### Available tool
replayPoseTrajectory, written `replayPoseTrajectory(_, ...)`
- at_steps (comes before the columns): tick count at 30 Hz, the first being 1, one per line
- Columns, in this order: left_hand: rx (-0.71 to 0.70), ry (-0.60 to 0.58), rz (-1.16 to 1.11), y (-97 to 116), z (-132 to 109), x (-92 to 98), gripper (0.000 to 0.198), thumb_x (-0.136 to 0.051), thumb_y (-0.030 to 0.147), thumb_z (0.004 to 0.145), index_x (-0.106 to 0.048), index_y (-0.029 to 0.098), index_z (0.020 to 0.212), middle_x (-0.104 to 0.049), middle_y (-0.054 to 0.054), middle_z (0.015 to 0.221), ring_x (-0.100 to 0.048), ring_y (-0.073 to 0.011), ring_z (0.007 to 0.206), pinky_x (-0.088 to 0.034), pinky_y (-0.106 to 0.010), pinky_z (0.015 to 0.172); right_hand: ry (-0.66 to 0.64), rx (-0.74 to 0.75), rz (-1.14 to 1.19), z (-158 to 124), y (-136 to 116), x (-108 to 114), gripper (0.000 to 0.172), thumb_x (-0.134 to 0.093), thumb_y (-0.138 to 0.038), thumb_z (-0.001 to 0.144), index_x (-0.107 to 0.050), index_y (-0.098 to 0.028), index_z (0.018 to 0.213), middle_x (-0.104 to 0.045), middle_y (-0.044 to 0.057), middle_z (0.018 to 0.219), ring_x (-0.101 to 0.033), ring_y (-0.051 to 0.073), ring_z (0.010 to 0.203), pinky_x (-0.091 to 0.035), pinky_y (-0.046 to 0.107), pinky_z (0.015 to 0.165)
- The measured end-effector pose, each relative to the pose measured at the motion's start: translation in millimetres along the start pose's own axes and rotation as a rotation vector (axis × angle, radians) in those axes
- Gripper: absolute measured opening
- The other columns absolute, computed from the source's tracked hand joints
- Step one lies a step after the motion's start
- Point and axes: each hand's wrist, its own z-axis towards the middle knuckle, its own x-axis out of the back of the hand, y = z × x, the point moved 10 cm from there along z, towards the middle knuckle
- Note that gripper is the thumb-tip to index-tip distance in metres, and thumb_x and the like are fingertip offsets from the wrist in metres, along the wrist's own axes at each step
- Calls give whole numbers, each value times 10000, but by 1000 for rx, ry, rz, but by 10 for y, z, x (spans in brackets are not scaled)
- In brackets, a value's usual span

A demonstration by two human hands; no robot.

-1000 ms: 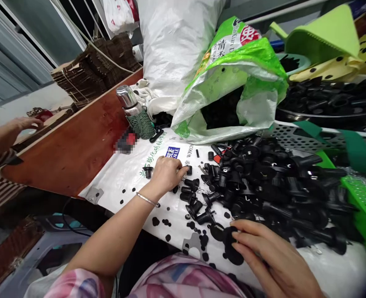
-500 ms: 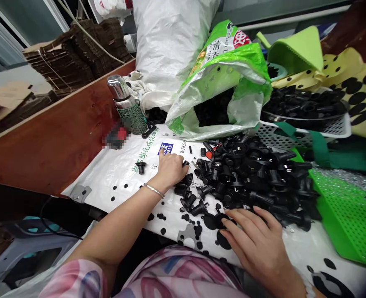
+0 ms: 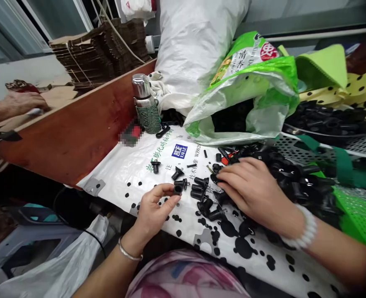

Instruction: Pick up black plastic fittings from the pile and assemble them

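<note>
A small black plastic cylindrical part is pinched between thumb and fingertips of the left hand, raised just above the white woven plastic sheet near its front edge. The right hand is laid palm down, fingers loosely spread and gripping nothing visible, on the near edge of the large heap of glossy black plastic parts. A few loose black flanged pieces are scattered between the two hands. Bare sheet is left open to the left of them, up to the brown wooden board. A steel flask in a green knitted sleeve stands at the sheet's far edge, beside a crinkled green and white plastic bag.
</note>
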Motion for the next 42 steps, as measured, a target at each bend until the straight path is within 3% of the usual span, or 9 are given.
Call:
replayPoseTrajectory(3, -16, 31, 1, -40, -131, 93, 207, -644, 256, 752, -604, 151, 926, -681, -69, 863, -637, -180, 802, -501, -298, 762, -391, -13, -120, 421, 90, -644, 156, -488, -204, 884, -630, -146, 854, -631, 74, 867, -545, 206, 858, -318, 366, 862)
replayPoseTrajectory(8, -116, 116, 72, 7, -252, 299, 200, -645, 235, 750, -615, 154, 930, -680, -56, 854, -629, -164, 793, -500, -275, 754, -575, 16, -161, 735, 220, -1371, 83, -591, -183, 810, -619, -126, 756, -622, 54, 765, -569, 199, 780, -381, 357, 769)
replayPoseTrajectory(11, -185, 138, 158, 61, -321, 375, 196, -641, 238, 754, -619, 155, 930, -679, -53, 829, -629, -166, 770, -494, -279, 740, -612, 6, -165, 750, 276, -1530, 112, -577, -198, 829, -598, -118, 755, -606, 28, 748, -571, 170, 744, -414, 348, 758)
replayPoseTrajectory(15, -230, 146, 276, 97, -378, 401, 180, -629, 252, 765, -621, 169, 925, -677, -52, 830, -629, -174, 767, -483, -294, 742, -540, 3, -81, 761, 117, -1244, 92, -510, -121, 841, -601, -111, 828, -627, 71, 748, -585, 178, 697, -422, 299, 671)
replayPoseTrajectory(19, -233, 135, 328, 97, -364, 361, 170, -614, 274, 778, -615, 181, 921, -672, -50, 831, -628, -183, 777, -483, -300, 742, -452, 102, 95, 651, -355, -797, 132, -483, -152, 876, -570, -156, 975, -627, 49, 896, -586, 145, 803, -437, 234, 713)
replayPoseTrajectory(24, -257, 104, 382, 135, -329, 261, 154, -597, 265, 788, -607, 181, 916, -677, -49, 834, -629, -180, 772, -479, -297, 737, -229, 322, 284, 430, -890, -399, 219, -379, -107, 892, -591, -108, 947, -592, 97, 809, -547, 189, 744, -446, 303, 681)
replayPoseTrajectory(29, -283, 75, 423, 194, -330, 175, 150, -595, 245, 785, -609, 169, 914, -680, -59, 839, -626, -181, 778, -472, -304, 747, -177, 343, 243, 328, -975, -365, 239, -365, -84, 889, -600, -88, 930, -584, 108, 777, -539, 207, 730, -450, 327, 656)
replayPoseTrajectory(36, -107, 46, 34, 84, -287, 189, 177, -657, 227, 736, -619, 153, 892, -672, -41, 826, -613, -156, 759, -485, -267, 738, -137, 235, 527, 328, -847, -302, 173, -401, -106, 901, -543, -126, 998, -610, 81, 828, -566, 165, 749, -470, 280, 673)
replayPoseTrajectory(42, -51, 16, -42, 23, -287, 152, 182, -669, 236, 730, -632, 155, 888, -666, -38, 805, -597, -152, 757, -473, -268, 748, -92, 274, 482, 257, -859, -225, 162, -432, -141, 907, -553, -113, 1011, -609, 98, 828, -562, 185, 769, -468, 314, 685)
